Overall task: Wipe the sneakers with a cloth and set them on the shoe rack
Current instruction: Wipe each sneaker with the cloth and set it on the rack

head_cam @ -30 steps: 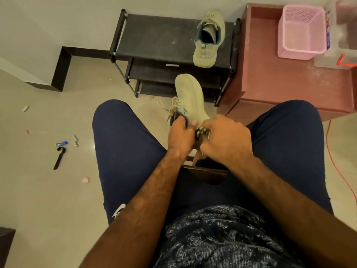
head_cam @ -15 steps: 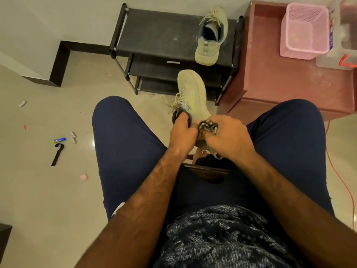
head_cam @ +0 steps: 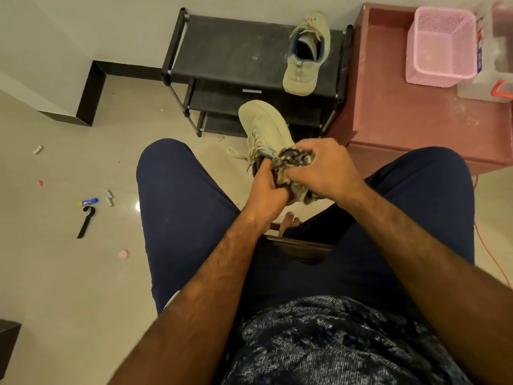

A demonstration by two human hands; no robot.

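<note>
I sit with a pale beige sneaker (head_cam: pixel 263 126) held out between my knees, toe pointing away, laces dangling to the left. My left hand (head_cam: pixel 268 190) grips its heel end. My right hand (head_cam: pixel 326 169) presses a bunched, dark patterned cloth (head_cam: pixel 294 159) against the sneaker's right side near the collar. The heel is hidden by both hands. A second matching sneaker (head_cam: pixel 305 55) rests on the top shelf of the black shoe rack (head_cam: pixel 222 48), at its right end, toe toward me.
A reddish low cabinet (head_cam: pixel 402 107) stands right of the rack, with a pink mesh basket (head_cam: pixel 441 48) and a clear container (head_cam: pixel 488 87) on it. An orange cord (head_cam: pixel 491 254) runs along the floor at right. Small batteries, a blue tube and a black hook (head_cam: pixel 86 222) litter the floor at left.
My right hand has slid the cloth up and to the right along the sneaker's side, so more of the cloth shows. The left hand kept its hold on the heel.
</note>
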